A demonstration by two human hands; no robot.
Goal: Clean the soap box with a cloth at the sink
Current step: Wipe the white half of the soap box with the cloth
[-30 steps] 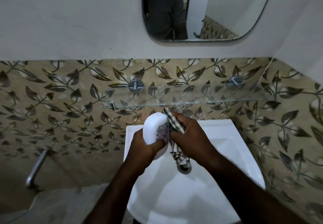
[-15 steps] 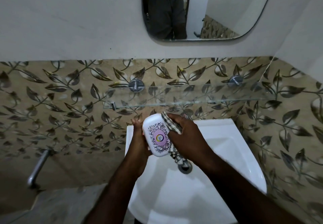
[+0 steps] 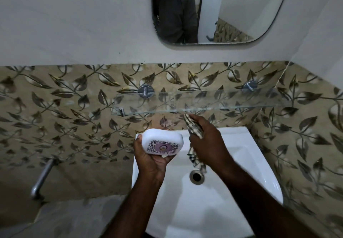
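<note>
My left hand (image 3: 151, 160) holds a white soap box (image 3: 162, 141) from below, over the back left of the white sink (image 3: 259, 165). The box lies on its side with a purple patterned label facing me. A checked cloth (image 3: 194, 128) is bunched in my right hand (image 3: 206, 141), just right of the box, with a small gap between them. One end of the cloth sticks up past my fingers; the other end hangs down toward the drain (image 3: 196, 176).
A glass shelf (image 3: 204, 102) on metal brackets juts out from the leaf-patterned tiles just above my hands. A mirror (image 3: 213, 9) hangs higher on the wall. A metal pipe (image 3: 41, 178) comes out of the wall low on the left.
The cloth was pressed against the box; my right hand has since drawn it off to the right. My left hand turned the box from upright onto its side, label toward me.
</note>
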